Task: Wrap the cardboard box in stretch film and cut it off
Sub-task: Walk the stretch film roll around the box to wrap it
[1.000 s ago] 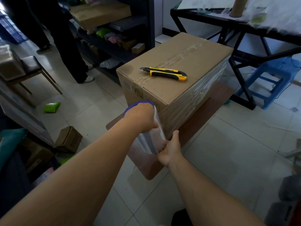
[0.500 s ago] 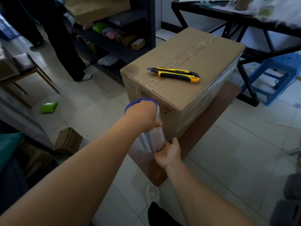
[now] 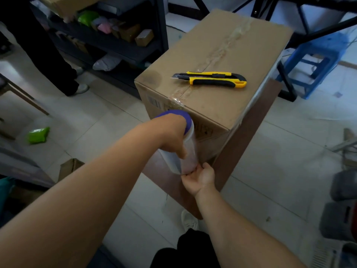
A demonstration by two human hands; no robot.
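A large brown cardboard box (image 3: 218, 45) stands on a low brown board (image 3: 249, 132). Clear film covers its right side. A yellow and black utility knife (image 3: 210, 79) lies on the box top. I hold an upright roll of stretch film (image 3: 190, 151) with a purple top end against the box's near face, close to the near corner. My left hand (image 3: 172, 130) grips the roll from above at its upper end. My right hand (image 3: 201, 176) holds the roll's bottom end from below.
A dark shelf unit (image 3: 123, 41) with parcels stands left of the box. A person's legs (image 3: 48, 55) are at far left. A blue stool (image 3: 316, 60) and a black table frame (image 3: 289, 31) sit behind right. A green packet (image 3: 37, 134) and small carton (image 3: 69, 167) lie on the floor.
The view has shifted closer and around the box's near corner. Both hands stay on the roll, which has stayed pressed near the corner at the box's near face.
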